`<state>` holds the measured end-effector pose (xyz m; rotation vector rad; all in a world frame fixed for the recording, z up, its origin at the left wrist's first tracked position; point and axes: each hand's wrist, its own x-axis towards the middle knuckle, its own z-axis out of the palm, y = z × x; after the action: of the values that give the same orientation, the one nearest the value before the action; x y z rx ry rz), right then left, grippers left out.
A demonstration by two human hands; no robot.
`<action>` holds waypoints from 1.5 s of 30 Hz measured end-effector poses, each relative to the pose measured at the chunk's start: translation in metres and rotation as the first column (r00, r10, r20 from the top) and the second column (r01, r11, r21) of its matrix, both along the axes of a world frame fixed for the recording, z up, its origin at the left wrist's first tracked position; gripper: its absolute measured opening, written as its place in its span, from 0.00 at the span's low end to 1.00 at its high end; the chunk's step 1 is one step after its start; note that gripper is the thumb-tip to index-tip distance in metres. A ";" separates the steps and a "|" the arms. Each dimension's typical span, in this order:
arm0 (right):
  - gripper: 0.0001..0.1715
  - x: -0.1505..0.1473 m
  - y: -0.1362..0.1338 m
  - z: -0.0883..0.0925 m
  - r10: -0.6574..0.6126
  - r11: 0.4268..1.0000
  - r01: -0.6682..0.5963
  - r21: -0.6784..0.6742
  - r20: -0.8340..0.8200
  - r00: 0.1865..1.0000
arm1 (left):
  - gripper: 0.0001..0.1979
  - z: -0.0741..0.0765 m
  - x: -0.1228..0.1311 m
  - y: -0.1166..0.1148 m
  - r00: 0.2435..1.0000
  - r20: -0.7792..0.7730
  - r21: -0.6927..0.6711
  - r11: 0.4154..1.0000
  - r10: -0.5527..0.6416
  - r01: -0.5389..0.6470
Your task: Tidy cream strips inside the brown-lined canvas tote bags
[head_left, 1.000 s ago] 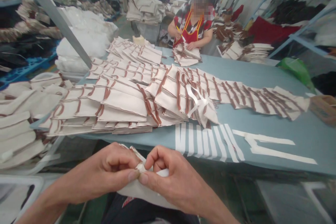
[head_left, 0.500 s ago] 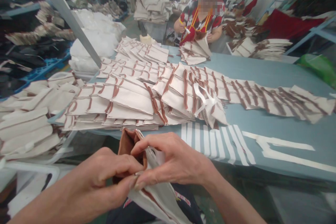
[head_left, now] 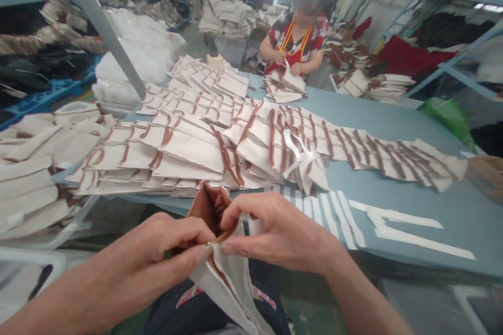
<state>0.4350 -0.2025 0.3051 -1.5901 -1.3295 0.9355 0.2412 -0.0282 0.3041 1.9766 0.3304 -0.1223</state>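
A cream fabric piece with a brown lining (head_left: 230,280), sewn like a small bag or pouch, hangs between my hands above my lap. Its brown mouth gapes at the top, showing gathered brown cloth inside. My left hand (head_left: 173,254) pinches the left edge of the opening between thumb and fingers. On the right edge, my right hand (head_left: 271,227) is closed too, its forefinger hooked over the brown rim and its thumb on the cream outside. Both thumbs lie close together at the seam. Below them the cream panels hang down in a narrowing fold.
Overlapping stacks of cream pieces with brown edging (head_left: 188,146) cover the blue-grey table (head_left: 396,115). White strips (head_left: 330,214) lie along its near edge. Across the table a co-worker (head_left: 294,47) handles similar pieces. A metal post (head_left: 106,31) slants at left; more pieces (head_left: 31,172) pile beside it.
The brown opening has spread wider and my fingers have shifted along its edge. My view has turned slightly right. The co-worker's hands have come lower and closer together over their pieces.
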 end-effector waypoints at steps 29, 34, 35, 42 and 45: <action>0.25 -0.047 -0.011 -0.044 -0.410 0.910 0.405 -0.085 -0.049 0.911 | 0.17 -0.053 0.019 -0.046 0.929 0.145 -0.206 0.929 0.340 -0.307; 0.15 -0.042 -0.013 -0.040 -0.437 0.888 0.400 -0.226 -0.152 0.886 | 0.15 -0.051 0.015 -0.050 0.927 0.123 -0.269 0.912 0.353 -0.311; 0.17 -0.042 -0.014 -0.039 -0.443 0.885 0.402 -0.235 -0.163 0.881 | 0.15 -0.051 0.014 -0.050 0.929 0.121 -0.279 0.910 0.349 -0.306; 0.18 -0.052 -0.026 -0.022 -0.534 0.817 0.512 -0.267 -0.011 0.846 | 0.22 -0.066 0.007 -0.044 0.949 0.024 -0.351 0.892 0.313 -0.285; 0.19 -0.057 -0.031 -0.016 -0.530 0.816 0.507 -0.276 -0.009 0.848 | 0.28 -0.070 0.004 -0.043 0.961 -0.069 -0.422 0.865 0.267 -0.270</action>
<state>0.3783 -0.2338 0.2889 -1.9580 -0.6572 0.8408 0.2451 -0.0710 0.2341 1.4766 0.5344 -0.0198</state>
